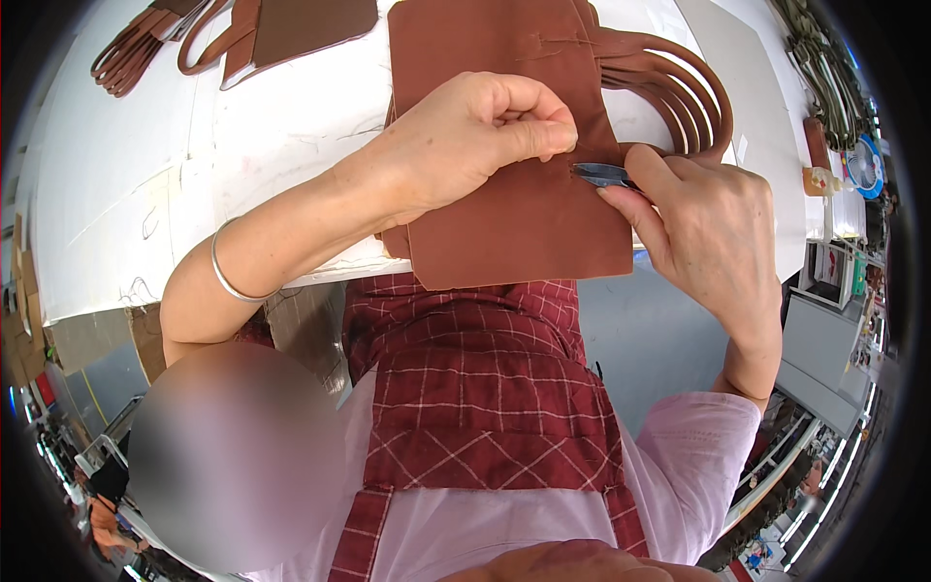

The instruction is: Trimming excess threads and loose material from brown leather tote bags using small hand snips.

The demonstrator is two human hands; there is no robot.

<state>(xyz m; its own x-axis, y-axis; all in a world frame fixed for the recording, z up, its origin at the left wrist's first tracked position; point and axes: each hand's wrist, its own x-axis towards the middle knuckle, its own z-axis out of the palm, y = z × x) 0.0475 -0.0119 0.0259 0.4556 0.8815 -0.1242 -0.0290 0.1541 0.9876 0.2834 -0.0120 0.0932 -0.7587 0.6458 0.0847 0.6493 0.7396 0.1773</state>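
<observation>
We see the left hand curled shut on top of a brown leather panel, its thumb and forefinger pinched together at the panel's right edge; what they pinch is too small for us to tell, perhaps a thread. Just beside that pinch, to its right, the right hand grips small metal snips between thumb and forefinger, the blades pointing at the pinched spot and touching the leather edge. The panel lies under both grips on a white table, its lower edge hanging over the table's rim toward the red checked apron. Behind the right hand, a fan of curved brown handles sticks out from under the panel. Well away from the left hand, more brown straps and a cut piece lie on the table. A silver bangle circles the left forearm.
</observation>
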